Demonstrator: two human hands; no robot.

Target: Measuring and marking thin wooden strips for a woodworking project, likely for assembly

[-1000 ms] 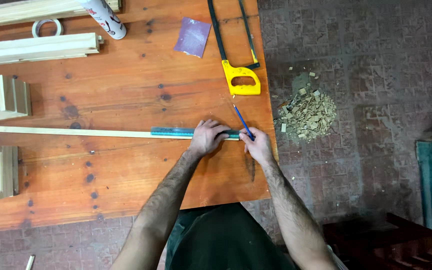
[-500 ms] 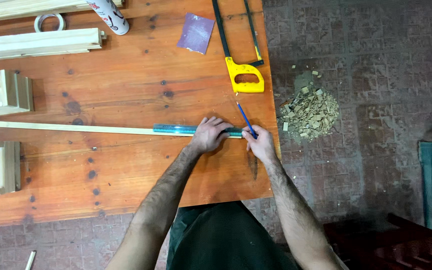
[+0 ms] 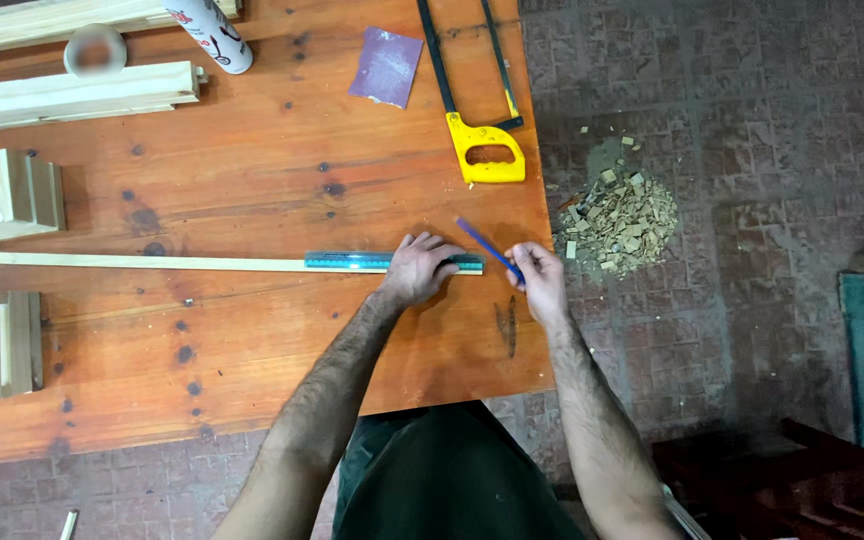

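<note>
One ruler [image 3: 352, 261], one pencil [image 3: 487, 248]

Yellow-handled hacksaw [image 3: 472, 120], purple sandpaper sheet [image 3: 386, 66], spray can [image 3: 214, 32] on table; wood-chip pile [image 3: 620, 215] (on floor).

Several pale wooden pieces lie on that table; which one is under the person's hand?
The long thin strip crossing the table's middle; the left hand presses a green ruler onto it. The thicker pieces lie untouched at the left.
</note>
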